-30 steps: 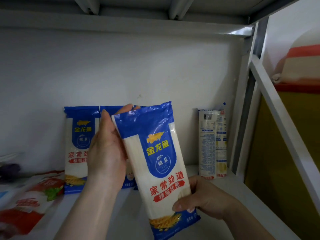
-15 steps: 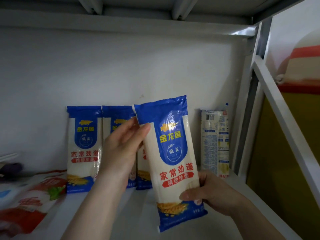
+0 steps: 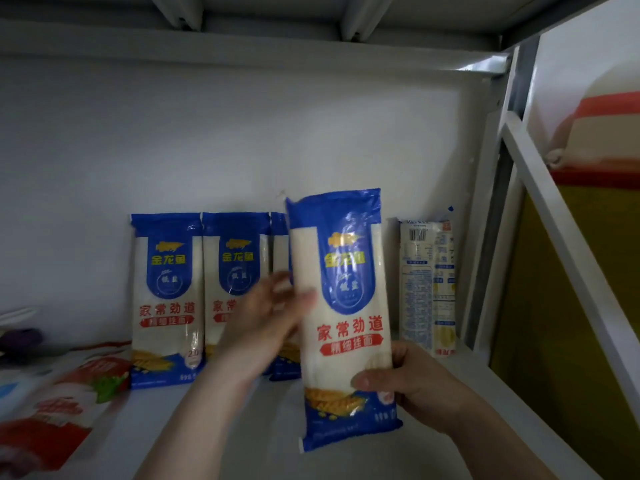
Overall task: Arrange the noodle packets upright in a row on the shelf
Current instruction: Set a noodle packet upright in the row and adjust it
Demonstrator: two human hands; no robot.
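I hold a blue-and-white noodle packet (image 3: 346, 313) nearly upright above the white shelf (image 3: 242, 434). My right hand (image 3: 412, 382) grips its lower right edge. My left hand (image 3: 263, 327), blurred with fingers spread, rests against the packet's left side. Behind, three matching packets stand upright against the back wall: one at the left (image 3: 167, 299), a second (image 3: 235, 271) beside it, and a third (image 3: 280, 244) mostly hidden by my hand and the held packet. Another packet (image 3: 427, 285) stands at the right with its printed back facing me.
Red-and-white bags (image 3: 59, 407) lie flat on the shelf's left side. A dark purple object (image 3: 20, 339) sits at the far left. White shelf posts (image 3: 485, 220) and a slanted white bar (image 3: 568, 244) bound the right side. Another shelf board is close overhead.
The held packet has moved right and turned more upright. My left hand has slid lower along its left side, uncovering the packets behind it.
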